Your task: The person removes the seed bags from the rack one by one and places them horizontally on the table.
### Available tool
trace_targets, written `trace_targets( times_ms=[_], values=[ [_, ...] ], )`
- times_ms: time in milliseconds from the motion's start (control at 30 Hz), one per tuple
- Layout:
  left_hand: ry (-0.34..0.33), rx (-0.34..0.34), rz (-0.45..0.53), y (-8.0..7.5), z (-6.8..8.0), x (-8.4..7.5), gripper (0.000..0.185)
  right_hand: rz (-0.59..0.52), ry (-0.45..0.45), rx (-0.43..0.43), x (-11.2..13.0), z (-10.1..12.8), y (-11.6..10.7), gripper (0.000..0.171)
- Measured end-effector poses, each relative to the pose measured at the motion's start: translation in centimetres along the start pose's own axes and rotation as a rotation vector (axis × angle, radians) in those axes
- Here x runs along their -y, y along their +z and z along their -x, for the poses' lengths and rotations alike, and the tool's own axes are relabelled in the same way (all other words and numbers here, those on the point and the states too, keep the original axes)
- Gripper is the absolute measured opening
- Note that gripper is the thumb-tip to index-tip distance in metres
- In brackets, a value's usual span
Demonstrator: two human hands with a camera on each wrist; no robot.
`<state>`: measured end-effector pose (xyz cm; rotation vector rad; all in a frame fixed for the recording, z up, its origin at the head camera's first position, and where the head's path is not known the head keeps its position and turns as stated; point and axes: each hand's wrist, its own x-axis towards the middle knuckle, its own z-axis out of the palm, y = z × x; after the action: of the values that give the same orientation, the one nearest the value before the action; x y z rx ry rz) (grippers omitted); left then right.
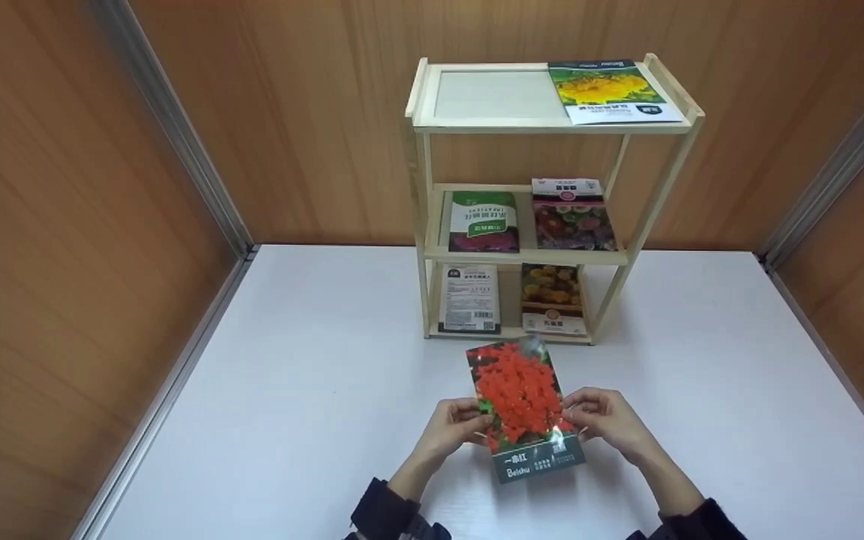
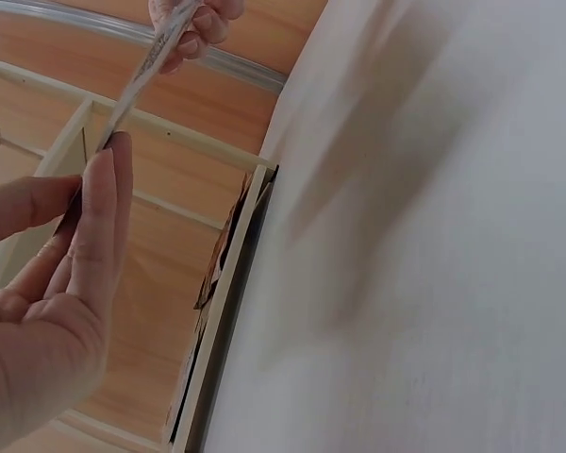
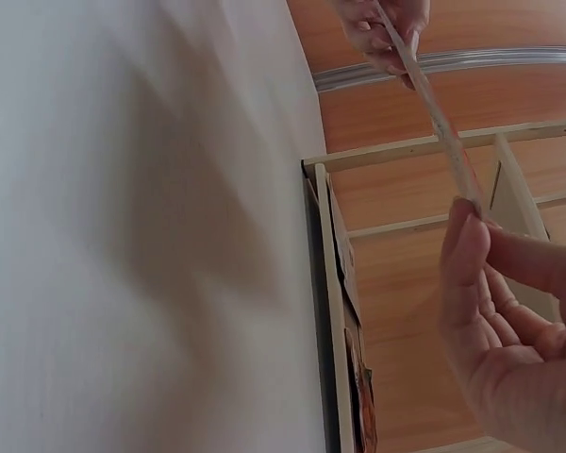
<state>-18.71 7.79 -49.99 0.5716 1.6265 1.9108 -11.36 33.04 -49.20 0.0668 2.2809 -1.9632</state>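
A seed packet with red flowers [image 1: 518, 394] and a dark green label band is held above the white table, its printed face up and slightly turned. My left hand [image 1: 458, 429] pinches its left edge between thumb and fingers. On the opposite edge, my right hand [image 1: 606, 420] pinches it the same way. Both wrist views show the packet edge-on: the left hand [image 2: 61, 255] grips one side in the left wrist view, and the right hand [image 3: 509, 302] grips the other in the right wrist view. Shadows of hands and packet fall on the table below.
A three-tier wooden rack [image 1: 423, 225] stands behind the hands. On its top shelf lies a yellow-flower packet [image 1: 612, 90]. The middle shelf bears a green-and-white packet [image 1: 483, 221] and a purple-flower packet [image 1: 573, 217]; the bottom, a white text-side packet [image 1: 469, 298] and an orange-flower packet [image 1: 552, 296]. Wooden walls enclose the table.
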Motion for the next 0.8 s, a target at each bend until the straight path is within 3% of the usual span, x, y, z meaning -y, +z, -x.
trace_targets(
  times_ms=[233, 433, 600, 800],
  values=[
    [0.021, -0.128, 0.005, 0.0, 0.7, -0.3, 0.026, -0.074, 0.029, -0.167, -0.7, 0.2, 1.2, 0.026],
    [0.045, -0.220, -0.034, -0.7, 0.6, 1.2, 0.024, -0.144, 0.081, -0.315, -1.4, -0.1, 3.0, 0.025],
    [0.073, -0.302, -0.125, -1.5, 0.4, 2.9, 0.021, -0.151, 0.097, -0.413, -1.7, -0.6, 4.9, 0.023],
    [0.079, -0.412, -0.284, -2.2, 1.0, 4.0, 0.018, -0.034, 0.087, -0.474, -2.6, -1.5, 6.6, 0.017]
  ],
)
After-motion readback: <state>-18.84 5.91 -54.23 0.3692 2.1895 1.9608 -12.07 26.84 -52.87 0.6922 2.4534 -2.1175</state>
